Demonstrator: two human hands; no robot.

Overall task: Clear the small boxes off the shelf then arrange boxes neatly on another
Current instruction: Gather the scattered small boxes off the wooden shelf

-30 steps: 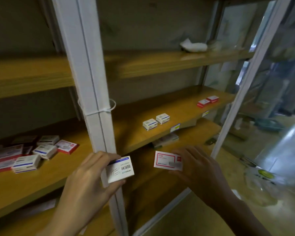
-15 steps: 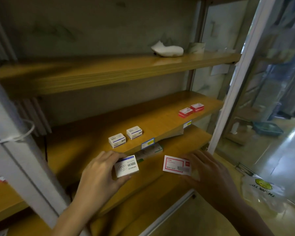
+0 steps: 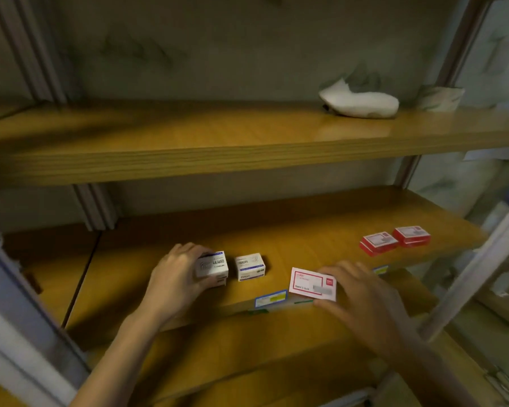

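My left hand (image 3: pixel 177 280) grips a white box with a blue stripe (image 3: pixel 212 263), set on top of another white box on the middle wooden shelf (image 3: pixel 306 230). Just right of it stands a second white and blue box (image 3: pixel 250 267). My right hand (image 3: pixel 362 298) holds a flat red and white box (image 3: pixel 312 284) by its right end, near the shelf's front edge. Two small red boxes (image 3: pixel 394 239) lie side by side at the shelf's right end.
The upper shelf (image 3: pixel 188 136) carries a crumpled white cloth (image 3: pixel 359 102). A white metal upright (image 3: pixel 18 333) stands at the left, another (image 3: pixel 476 268) at the right. A blue and yellow label (image 3: pixel 270 298) sticks to the shelf's front edge. A lower shelf (image 3: pixel 247 348) lies below.
The view swung right, away from the left bay. My left hand carried the white box up onto the middle shelf, onto another white box. My right hand rose with the red box.
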